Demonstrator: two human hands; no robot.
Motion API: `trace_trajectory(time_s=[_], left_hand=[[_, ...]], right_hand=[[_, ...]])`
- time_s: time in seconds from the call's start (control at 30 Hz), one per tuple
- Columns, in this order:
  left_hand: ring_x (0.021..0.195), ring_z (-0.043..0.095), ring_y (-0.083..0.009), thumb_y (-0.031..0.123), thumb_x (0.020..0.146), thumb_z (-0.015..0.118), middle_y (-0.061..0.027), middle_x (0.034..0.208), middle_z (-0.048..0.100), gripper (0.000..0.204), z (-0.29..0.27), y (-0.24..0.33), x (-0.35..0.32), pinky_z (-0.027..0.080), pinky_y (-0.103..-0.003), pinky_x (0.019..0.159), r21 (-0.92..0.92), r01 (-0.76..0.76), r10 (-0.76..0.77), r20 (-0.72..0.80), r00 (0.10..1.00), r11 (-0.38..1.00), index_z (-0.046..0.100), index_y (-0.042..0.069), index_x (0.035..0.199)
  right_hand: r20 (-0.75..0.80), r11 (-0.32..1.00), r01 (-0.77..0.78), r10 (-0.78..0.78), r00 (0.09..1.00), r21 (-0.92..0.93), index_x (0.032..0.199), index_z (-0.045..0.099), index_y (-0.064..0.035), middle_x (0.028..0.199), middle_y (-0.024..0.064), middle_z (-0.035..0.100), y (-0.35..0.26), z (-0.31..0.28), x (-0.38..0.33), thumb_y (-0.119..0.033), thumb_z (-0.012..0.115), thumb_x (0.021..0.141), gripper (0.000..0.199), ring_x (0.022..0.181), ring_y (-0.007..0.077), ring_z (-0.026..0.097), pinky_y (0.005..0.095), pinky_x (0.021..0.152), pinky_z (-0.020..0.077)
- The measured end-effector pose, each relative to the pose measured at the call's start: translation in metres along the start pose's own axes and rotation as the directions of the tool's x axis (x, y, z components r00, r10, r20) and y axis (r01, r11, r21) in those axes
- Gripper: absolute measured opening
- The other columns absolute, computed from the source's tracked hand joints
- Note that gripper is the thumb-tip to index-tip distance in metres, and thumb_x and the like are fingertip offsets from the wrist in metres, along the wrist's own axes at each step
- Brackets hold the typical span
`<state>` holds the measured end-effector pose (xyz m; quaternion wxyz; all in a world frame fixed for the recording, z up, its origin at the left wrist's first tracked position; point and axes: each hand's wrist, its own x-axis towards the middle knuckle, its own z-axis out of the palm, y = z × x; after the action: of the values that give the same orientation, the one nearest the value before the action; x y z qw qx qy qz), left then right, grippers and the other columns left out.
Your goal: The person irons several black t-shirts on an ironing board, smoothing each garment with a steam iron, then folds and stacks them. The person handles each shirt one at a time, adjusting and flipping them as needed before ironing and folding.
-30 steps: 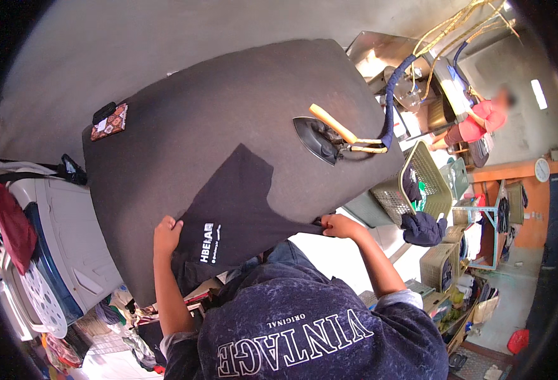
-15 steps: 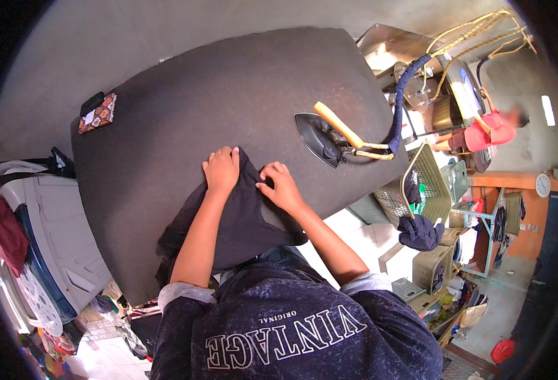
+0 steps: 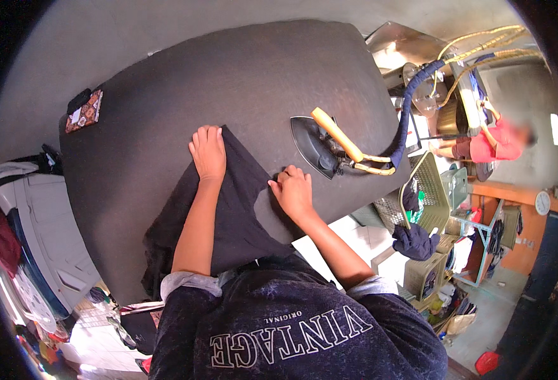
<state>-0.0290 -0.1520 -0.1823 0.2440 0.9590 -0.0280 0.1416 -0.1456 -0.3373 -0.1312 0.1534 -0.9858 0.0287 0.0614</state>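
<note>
Tabletop (image 3: pixel 247 76), garment (image 3: pixel 236 206), right hand (image 3: pixel 294 193) nearer iron (image 3: pixel 312 144)

Basket (image 3: pixel 441 190), clock (image 3: pixel 543 202), co-worker (image 3: pixel 504 140)
Dark cloth (image 3: pixel 415 242) hangs at the green basket's rim; the clock is round; the co-worker wears red.

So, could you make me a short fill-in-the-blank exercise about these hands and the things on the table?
1. The black tool with the yellow handle is an ____.
2. The hand nearer that tool is the person's ____ one.
3. The far tip of the dark cloth is at the fingertips of the ____ hand.
4. The patterned item lies at the table's far ____ corner.

Missing words: iron; right; left; left.
</note>
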Motion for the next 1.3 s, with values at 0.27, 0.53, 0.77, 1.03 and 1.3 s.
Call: trace_trajectory(time_s=[0.27,0.53,0.77,1.03,1.3], left_hand=[[0.133,0.039,-0.0226,0.024,0.097,0.051,-0.0033,0.139,0.046,0.04,-0.055,0.005,-0.061,0.022,-0.054,0.11,0.061,-0.049,0.028,0.301,0.953,0.997,0.048,0.017,0.136],[0.142,0.029,-0.0225,0.027,0.098,0.049,-0.0018,0.149,0.039,0.048,-0.116,-0.045,-0.082,0.009,-0.059,0.116,0.308,0.02,-0.089,0.213,0.973,0.951,0.041,0.018,0.144],[0.112,0.052,-0.0272,0.026,0.095,0.054,-0.0068,0.112,0.057,0.025,-0.165,-0.109,-0.158,0.033,-0.05,0.103,0.34,0.394,-0.429,0.031,0.903,0.854,0.057,0.011,0.116],[0.095,0.056,-0.025,0.027,0.093,0.061,-0.0031,0.092,0.059,0.017,-0.172,-0.135,-0.186,0.037,-0.042,0.094,0.151,0.563,-0.559,-0.075,0.826,0.812,0.058,0.01,0.094],[0.092,0.055,-0.0242,0.024,0.091,0.062,-0.0034,0.092,0.058,0.016,-0.154,-0.133,-0.189,0.035,-0.04,0.095,0.189,0.538,-0.478,-0.286,0.831,0.821,0.057,0.008,0.092]], right_hand=[[-0.047,0.884,0.467,-0.466,0.884,0.01,0.143,0.039,-0.0048,0.151,0.0128,0.036,-0.032,0.01,-0.002,-0.043,0.056,0.09,0.067,0.141,0.0295,0.029,0.054,0.115,0.0176],[-0.205,0.947,0.306,-0.319,0.925,-0.094,0.126,0.056,-0.0055,0.13,0.0164,0.053,0.006,-0.1,0.041,-0.05,0.061,0.086,0.06,0.123,0.0335,0.048,0.0504,0.102,0.0345],[-0.036,0.992,-0.091,0.088,0.995,-0.088,0.099,0.052,-0.0043,0.088,0.0248,0.062,0.088,-0.097,0.103,-0.054,0.054,0.092,0.05,0.082,0.0449,0.06,0.0521,0.071,0.0465],[0.301,0.926,0.369,-0.374,0.877,0.077,0.108,0.052,-0.006,0.094,0.025,0.063,-0.046,-0.09,0.09,-0.056,0.058,0.089,0.054,0.09,0.0451,0.063,0.0511,0.075,0.0504],[0.266,0.788,0.615,-0.598,0.756,0.024,0.107,0.043,-0.0082,0.083,0.0229,0.065,-0.193,-0.005,0.068,-0.048,0.051,0.095,0.042,0.071,0.0426,0.065,0.0491,0.06,0.053]])
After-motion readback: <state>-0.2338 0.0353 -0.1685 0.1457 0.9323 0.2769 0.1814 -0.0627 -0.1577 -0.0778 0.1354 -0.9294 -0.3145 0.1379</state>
